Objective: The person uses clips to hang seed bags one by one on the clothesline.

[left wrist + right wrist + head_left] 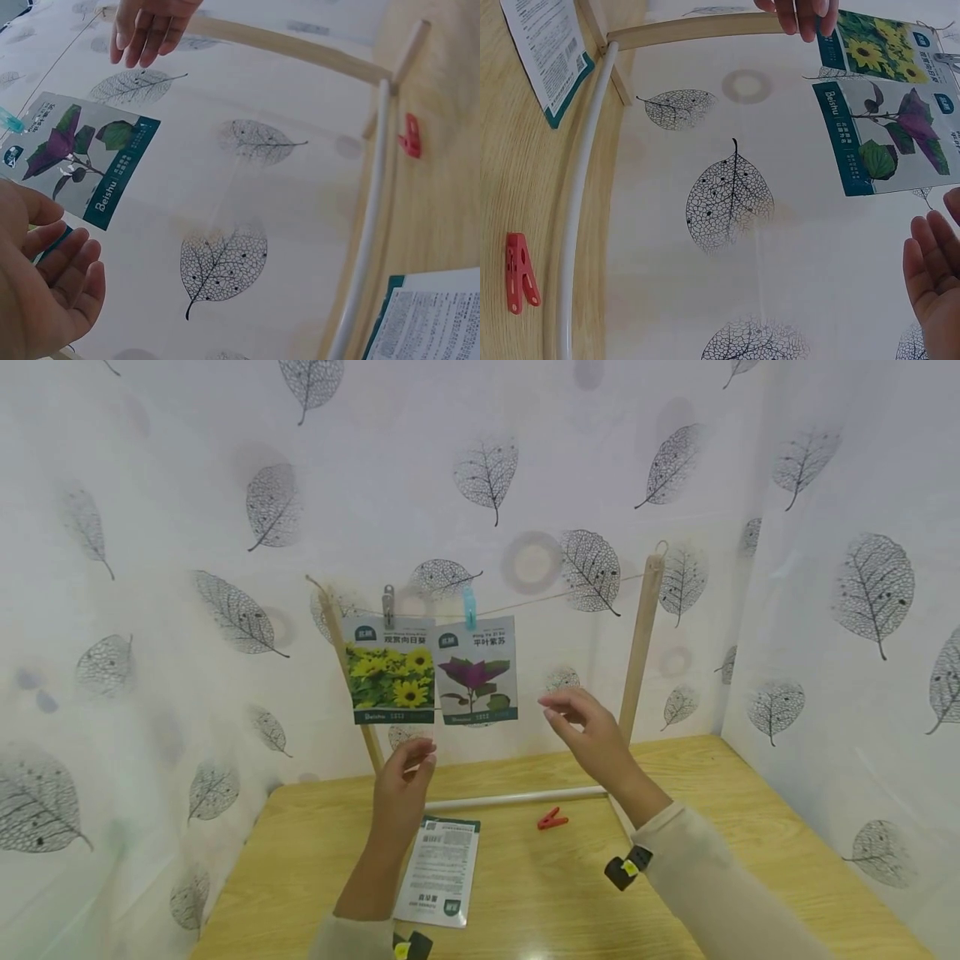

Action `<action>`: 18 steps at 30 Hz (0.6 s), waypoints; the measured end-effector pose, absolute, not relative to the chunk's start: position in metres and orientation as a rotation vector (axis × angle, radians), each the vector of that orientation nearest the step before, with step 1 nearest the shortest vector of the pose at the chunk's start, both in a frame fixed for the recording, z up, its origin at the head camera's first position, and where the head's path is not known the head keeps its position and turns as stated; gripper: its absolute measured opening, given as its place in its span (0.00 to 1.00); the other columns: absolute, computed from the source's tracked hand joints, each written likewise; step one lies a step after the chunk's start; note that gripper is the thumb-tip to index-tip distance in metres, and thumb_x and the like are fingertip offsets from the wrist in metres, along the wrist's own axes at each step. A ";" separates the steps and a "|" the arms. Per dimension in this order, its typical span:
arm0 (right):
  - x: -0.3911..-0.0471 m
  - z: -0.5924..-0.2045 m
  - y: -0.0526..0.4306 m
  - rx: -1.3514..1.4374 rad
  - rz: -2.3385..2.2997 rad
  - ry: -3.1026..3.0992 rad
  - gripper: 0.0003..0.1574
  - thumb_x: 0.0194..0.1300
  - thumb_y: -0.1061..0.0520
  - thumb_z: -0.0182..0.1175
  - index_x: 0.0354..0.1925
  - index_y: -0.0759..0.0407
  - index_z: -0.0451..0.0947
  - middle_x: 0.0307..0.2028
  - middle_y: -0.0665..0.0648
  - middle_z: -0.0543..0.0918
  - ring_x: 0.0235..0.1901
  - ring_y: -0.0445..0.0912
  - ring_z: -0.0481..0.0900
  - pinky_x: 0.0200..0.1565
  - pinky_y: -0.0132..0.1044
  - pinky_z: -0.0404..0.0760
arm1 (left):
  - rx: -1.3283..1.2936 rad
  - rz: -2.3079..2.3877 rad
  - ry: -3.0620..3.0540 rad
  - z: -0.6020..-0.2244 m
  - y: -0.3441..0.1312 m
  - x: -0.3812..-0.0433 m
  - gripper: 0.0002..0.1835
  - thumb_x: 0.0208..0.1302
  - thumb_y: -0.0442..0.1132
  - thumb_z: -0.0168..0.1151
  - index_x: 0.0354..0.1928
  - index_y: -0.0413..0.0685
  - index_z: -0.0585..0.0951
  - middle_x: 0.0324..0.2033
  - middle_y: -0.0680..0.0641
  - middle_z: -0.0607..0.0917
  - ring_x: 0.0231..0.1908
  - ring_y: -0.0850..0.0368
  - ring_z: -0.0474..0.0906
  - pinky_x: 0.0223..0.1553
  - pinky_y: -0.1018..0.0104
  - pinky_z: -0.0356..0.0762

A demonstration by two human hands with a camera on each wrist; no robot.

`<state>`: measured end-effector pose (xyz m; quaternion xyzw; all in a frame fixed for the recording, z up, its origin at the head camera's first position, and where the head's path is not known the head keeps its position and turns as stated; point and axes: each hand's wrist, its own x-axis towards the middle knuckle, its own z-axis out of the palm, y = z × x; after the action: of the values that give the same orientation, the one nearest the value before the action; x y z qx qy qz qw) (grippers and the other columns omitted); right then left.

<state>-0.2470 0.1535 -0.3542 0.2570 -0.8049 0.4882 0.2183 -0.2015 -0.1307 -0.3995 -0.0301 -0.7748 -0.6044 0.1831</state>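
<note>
Two seed packets hang side by side from a string: one with yellow sunflowers (392, 672), clipped by a grey clothespin (388, 607), and one with a purple-leaved plant (477, 672), clipped by a light blue clothespin (469, 607). My left hand (403, 789) is just below the sunflower packet, fingers loosely bent and holding nothing. To the right of the purple-leaved packet, my right hand (588, 735) hovers with relaxed fingers, apart from it and also holding nothing. A third seed packet (438, 872) lies back side up on the table, and a red clothespin (552, 819) lies farther right.
The string (558, 597) runs between two wooden posts, the left one (371, 747) partly behind the sunflower packet and the right one (642, 635) taller in view. A white rod (517, 797) crosses low between them above the wooden table (570, 893). Leaf-printed curtains (540, 468) surround it.
</note>
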 end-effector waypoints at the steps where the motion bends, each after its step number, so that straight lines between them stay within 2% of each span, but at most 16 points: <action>1: -0.247 -0.355 0.154 0.712 1.350 -2.227 0.14 0.75 0.57 0.58 0.55 0.57 0.81 0.52 0.56 0.83 0.50 0.44 0.81 0.54 0.21 0.77 | -0.085 -1.708 -2.188 -0.400 -0.131 -0.201 0.13 0.75 0.40 0.57 0.57 0.53 0.79 0.56 0.50 0.83 0.58 0.56 0.77 0.55 0.70 0.76; 8: -0.247 -0.363 0.156 0.699 1.347 -2.235 0.14 0.75 0.57 0.59 0.55 0.56 0.81 0.51 0.55 0.83 0.50 0.42 0.81 0.54 0.21 0.77 | -0.078 -1.697 -2.221 -0.404 -0.131 -0.200 0.13 0.75 0.42 0.57 0.58 0.55 0.79 0.56 0.53 0.83 0.58 0.58 0.77 0.55 0.66 0.76; 15: -0.244 -0.367 0.156 0.675 1.377 -2.248 0.15 0.74 0.59 0.58 0.56 0.60 0.80 0.53 0.58 0.83 0.52 0.47 0.81 0.55 0.23 0.78 | -0.051 -1.702 -2.239 -0.408 -0.133 -0.199 0.13 0.75 0.43 0.57 0.57 0.55 0.79 0.56 0.53 0.83 0.58 0.58 0.77 0.56 0.65 0.76; 18: -0.248 -0.373 0.158 0.677 1.389 -2.243 0.15 0.75 0.57 0.58 0.56 0.58 0.81 0.52 0.56 0.83 0.51 0.44 0.81 0.54 0.22 0.78 | -0.045 -1.700 -2.248 -0.411 -0.133 -0.199 0.13 0.75 0.42 0.57 0.57 0.55 0.79 0.56 0.53 0.83 0.58 0.57 0.77 0.56 0.63 0.76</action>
<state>-0.2476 0.1584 -0.3727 0.2432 -0.8057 0.4987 0.2073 -0.1991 -0.1335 -0.4113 -0.0159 -0.7872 -0.5952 0.1606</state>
